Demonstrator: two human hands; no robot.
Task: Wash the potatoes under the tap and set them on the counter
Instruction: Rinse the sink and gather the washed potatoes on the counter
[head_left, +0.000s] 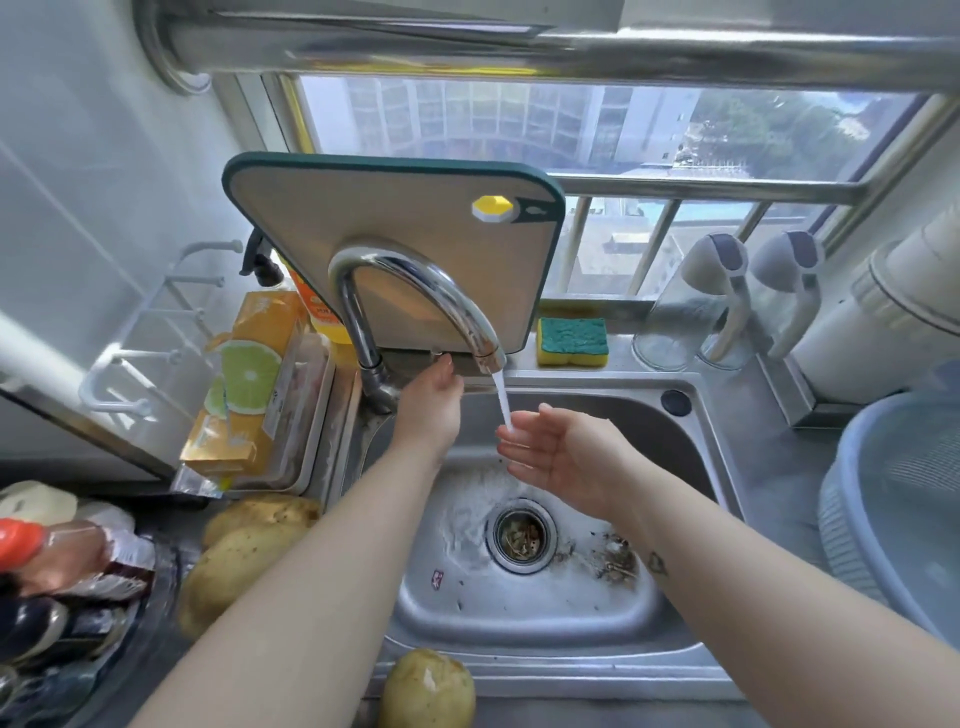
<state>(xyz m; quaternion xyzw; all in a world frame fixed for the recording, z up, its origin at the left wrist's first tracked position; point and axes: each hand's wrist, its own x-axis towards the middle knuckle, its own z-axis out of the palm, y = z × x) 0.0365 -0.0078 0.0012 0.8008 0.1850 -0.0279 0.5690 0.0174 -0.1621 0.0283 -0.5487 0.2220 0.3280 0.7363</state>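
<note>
Centrally, right hand (558, 457) open, palm up, empty, fingertips under water stream (503, 402) from chrome tap (415, 301). Left hand (431, 402) reaches behind spout at tap base; grip cannot be told. Three potatoes on worktop: two (234, 566) left of sink (519, 613), one (427, 691) at front rim. Lime-print orange carton (249, 384) left; lettering unreadable. Sponge (572, 340) behind sink.

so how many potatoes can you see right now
3. Two potatoes lie on the counter left of the sink, one behind the other, partly covered by the left forearm. A third potato sits on the sink's front rim. More may be hidden.
</note>
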